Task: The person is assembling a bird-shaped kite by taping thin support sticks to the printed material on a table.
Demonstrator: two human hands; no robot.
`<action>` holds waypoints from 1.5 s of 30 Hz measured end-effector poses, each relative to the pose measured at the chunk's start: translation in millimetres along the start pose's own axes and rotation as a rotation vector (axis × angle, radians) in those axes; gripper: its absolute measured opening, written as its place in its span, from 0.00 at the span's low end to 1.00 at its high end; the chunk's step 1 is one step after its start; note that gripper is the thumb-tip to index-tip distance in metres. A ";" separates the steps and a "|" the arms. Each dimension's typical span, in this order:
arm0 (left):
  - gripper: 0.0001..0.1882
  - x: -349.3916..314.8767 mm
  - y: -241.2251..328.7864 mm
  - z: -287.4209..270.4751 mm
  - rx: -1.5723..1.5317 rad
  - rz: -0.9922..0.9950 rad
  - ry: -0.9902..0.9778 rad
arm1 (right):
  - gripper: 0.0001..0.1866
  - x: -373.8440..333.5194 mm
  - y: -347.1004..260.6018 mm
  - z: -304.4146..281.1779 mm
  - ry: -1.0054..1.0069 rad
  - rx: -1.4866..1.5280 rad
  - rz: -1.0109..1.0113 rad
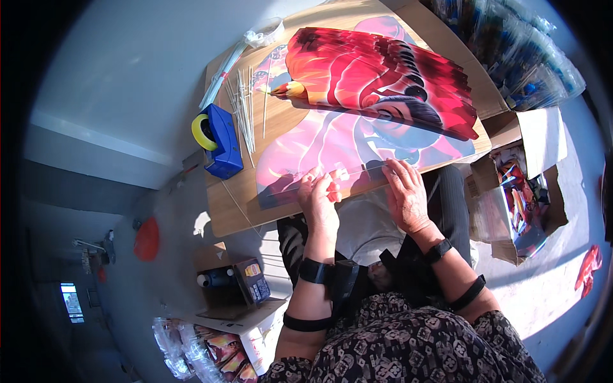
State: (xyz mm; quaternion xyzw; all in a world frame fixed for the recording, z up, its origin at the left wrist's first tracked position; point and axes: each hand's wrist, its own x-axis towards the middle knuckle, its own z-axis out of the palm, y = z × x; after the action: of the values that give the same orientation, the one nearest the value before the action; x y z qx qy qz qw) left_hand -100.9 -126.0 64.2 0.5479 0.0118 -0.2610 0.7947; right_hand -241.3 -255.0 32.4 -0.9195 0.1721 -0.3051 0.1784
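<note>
- I see a large printed sheet [332,143], pink and blue, lying flat on a brown board [233,204] that serves as the desk across the person's lap.
- My left hand [317,199] rests on the near edge of this sheet, with the fingers curled down on it; it presses and does not grasp anything that I can make out.
- My right hand [405,191] lies flat and released on the same near edge, a little to the right, with the fingers spread toward the far side.
- Between the two hands a thin pale stick [357,169] seems to run along the sheet; I cannot tell if it is fixed to it.
- A second sheet, red and orange [383,70], lies on the far part of the first one and overlaps it.
- I judge that the sheet is very light, thin and soft, so it can slide on the smooth board and crease or tear easily.
- I think it is best to hold it with flat palms near the edge or along the stick, not to pinch it in the middle.
- On the left of the board stand a blue tape dispenser [220,140] and, just beside it, a bundle of thin sticks [244,105].
</note>
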 end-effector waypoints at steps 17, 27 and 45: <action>0.15 -0.6 -31.3 43.5 0.047 -0.105 -0.089 | 0.24 -8.0 2.9 3.9 -0.042 0.027 0.011; 0.14 1.1 -37.5 44.4 0.146 -0.015 -0.128 | 0.29 -6.6 2.1 3.3 -0.063 0.029 0.012; 0.08 4.7 -20.5 37.0 0.277 0.075 -0.079 | 0.31 5.8 -7.8 -5.7 -0.175 -0.146 0.030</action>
State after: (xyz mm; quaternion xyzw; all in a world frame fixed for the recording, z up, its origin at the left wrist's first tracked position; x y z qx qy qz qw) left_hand -115.5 -165.7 59.8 0.6416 -0.0759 -0.2518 0.7205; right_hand -238.9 -251.9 42.9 -0.9505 0.1914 -0.2075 0.1300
